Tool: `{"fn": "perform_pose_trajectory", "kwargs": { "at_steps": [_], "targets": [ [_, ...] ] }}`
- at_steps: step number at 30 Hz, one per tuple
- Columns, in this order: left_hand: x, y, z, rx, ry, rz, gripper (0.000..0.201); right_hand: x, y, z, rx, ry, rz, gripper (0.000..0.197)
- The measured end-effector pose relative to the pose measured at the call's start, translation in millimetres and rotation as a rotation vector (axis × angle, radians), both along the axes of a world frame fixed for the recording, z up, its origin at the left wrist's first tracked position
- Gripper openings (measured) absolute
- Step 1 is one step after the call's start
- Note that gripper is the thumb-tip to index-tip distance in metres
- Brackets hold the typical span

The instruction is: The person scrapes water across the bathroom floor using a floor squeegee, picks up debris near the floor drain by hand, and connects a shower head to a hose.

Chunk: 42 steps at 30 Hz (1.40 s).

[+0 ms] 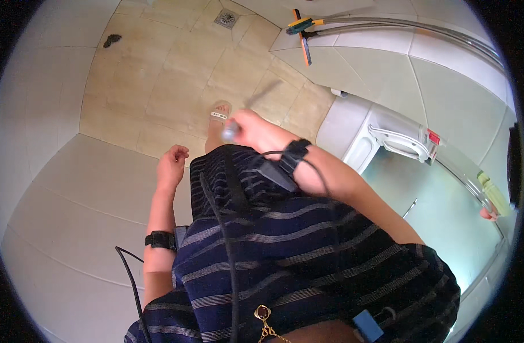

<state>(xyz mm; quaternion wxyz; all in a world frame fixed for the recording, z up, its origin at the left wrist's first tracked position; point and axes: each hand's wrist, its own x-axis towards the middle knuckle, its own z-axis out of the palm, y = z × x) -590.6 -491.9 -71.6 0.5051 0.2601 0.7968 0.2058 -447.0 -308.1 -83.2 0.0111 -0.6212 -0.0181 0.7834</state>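
Observation:
My right hand [252, 127] is closed around a slim stick-like tool [231, 131], held out in front of my body. Its silvery end pokes out on the left side of my fist. A thin dark shaft, smeared by motion, extends past my hand toward the upper right; its exact kind cannot be made out. My left hand [175, 157] hangs at my left side near a pale panel, its fingers loosely curled and slightly apart with nothing seen in them. A sandalled foot [219, 111] shows on the floor just beyond.
A square floor drain [226, 19] lies in the beige tiles [176, 63]. Long-handled floor tools [305, 26] rest along the ledge at upper right. On the right are a white toilet [353, 123] and a glass panel [439, 211]. A dark object [112, 40] lies far left.

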Motion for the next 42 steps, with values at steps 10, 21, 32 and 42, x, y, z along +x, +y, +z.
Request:
{"fn": "perform_pose_trajectory", "kwargs": {
  "at_steps": [10,21,32,42],
  "targets": [
    [11,8,-2,-0.016,-0.027,0.098,0.011,-33,61,46,0.146,0.037,0.326,0.008],
    [87,135,43,0.021,-0.843,0.829,0.037,52,67,88,0.108,0.423,0.778,0.038],
    [208,37,-10,0.428,-0.886,2.019,0.013,189,265,108,0.633,0.359,1.575,0.039],
    [299,-30,-64,0.229,-0.882,2.340,0.009,368,323,107,0.717,-0.124,1.617,0.041]
  ]
}}
